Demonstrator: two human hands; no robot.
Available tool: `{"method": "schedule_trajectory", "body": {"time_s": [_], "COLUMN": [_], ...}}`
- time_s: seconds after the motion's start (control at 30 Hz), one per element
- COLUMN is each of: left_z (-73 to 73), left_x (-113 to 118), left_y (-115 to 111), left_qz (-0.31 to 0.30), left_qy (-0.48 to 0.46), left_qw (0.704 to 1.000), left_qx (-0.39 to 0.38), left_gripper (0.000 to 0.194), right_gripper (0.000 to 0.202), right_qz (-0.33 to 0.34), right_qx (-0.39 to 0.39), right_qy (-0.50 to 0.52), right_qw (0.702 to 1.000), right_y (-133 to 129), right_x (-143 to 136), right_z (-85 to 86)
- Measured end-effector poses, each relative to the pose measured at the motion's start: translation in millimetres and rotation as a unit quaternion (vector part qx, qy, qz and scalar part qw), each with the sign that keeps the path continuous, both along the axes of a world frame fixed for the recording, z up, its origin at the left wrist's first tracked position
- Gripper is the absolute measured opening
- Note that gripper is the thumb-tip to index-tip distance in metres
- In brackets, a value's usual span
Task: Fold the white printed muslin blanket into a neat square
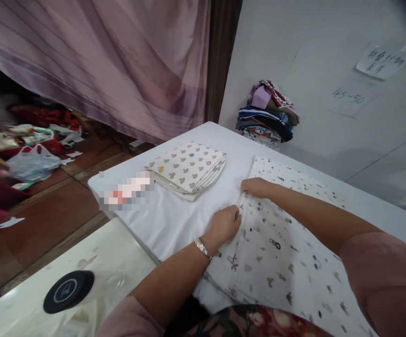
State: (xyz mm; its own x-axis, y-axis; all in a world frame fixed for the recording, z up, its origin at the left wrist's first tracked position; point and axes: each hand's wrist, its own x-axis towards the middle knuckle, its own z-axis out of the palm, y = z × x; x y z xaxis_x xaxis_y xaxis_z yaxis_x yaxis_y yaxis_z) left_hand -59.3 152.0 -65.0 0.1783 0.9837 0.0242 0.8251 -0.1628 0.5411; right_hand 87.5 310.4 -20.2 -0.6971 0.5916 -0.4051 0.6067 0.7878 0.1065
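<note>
A white cloth with small printed figures (276,248) lies spread over the right part of the white-covered table (174,224). My left hand (225,224), with a silver bracelet on the wrist, is closed on the cloth's left edge. Just beyond it, my right hand (255,187) grips the same edge farther up. Between the two hands a short stretch of the edge is pulled taut. To the left rests a folded white cloth with grey shapes (188,168), touched by neither hand.
A black round object (68,291) sits on the cream surface at the lower left. Folded clothes (268,112) are stacked against the wall behind the table. A pink curtain (136,61) hangs at the back; bags (32,161) lie on the left.
</note>
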Motion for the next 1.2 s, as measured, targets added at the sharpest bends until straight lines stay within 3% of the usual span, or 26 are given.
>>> {"method": "schedule_trajectory", "body": {"time_s": [0.2,0.5,0.63,0.87,1.0,1.2], "left_z": [0.5,4.9,3.4,6.3,11.6,14.7], "left_x": [0.6,3.0,3.9,5.4,4.7,-1.2], "left_y": [-0.5,-1.9,-1.9,-3.5,1.7,23.3], "left_qz": [-0.026,0.019,0.030,0.045,0.040,0.020], "left_qy": [-0.012,0.005,0.004,0.006,-0.013,-0.094], "left_qw": [1.000,0.999,0.999,0.999,0.998,0.981], "left_qx": [-0.007,-0.048,-0.035,0.006,-0.040,-0.169], "left_gripper": [0.019,0.023,0.022,0.024,0.025,0.023], "right_gripper": [0.026,0.016,0.015,0.030,0.028,0.024], "right_qz": [0.001,-0.015,-0.043,-0.017,-0.009,-0.008], "right_qx": [-0.001,-0.019,-0.039,-0.039,-0.034,-0.022], "right_qy": [-0.016,0.018,0.039,0.073,0.071,0.082], "right_qw": [1.000,1.000,0.998,0.996,0.997,0.996], "right_y": [4.3,0.8,0.0,7.9,10.2,6.7], "right_x": [0.8,8.1,17.7,23.1,20.3,12.7], "right_z": [-3.3,6.3,11.8,11.0,8.2,9.8]}}
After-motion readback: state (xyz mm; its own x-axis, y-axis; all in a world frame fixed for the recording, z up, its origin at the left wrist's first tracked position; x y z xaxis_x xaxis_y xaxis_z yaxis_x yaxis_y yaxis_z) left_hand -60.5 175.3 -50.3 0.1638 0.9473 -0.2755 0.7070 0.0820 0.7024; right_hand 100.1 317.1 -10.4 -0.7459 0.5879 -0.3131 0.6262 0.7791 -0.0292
